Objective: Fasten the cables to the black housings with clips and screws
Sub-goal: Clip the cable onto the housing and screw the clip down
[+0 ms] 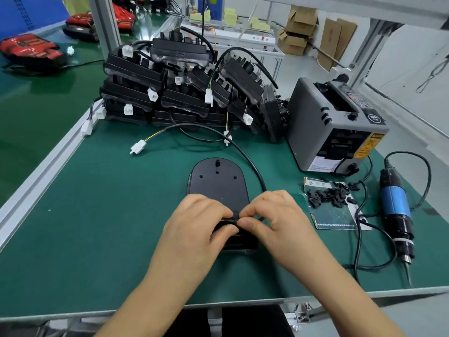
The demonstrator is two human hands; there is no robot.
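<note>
One tiny black clip [235, 215] sits pinched between left hand [194, 226] and right hand [277, 215]

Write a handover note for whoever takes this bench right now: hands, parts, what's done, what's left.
Hands: left hand and right hand both pinch a small black clip at the near end of the housing.
Parts: the cable arcs from the hands to its white connector. The spare clips and screwdriver lie to the right.
Done: clip brought to the cable.
Left: seat the clip and drive the screw. The state of the stacked housings behind cannot be told.
</note>
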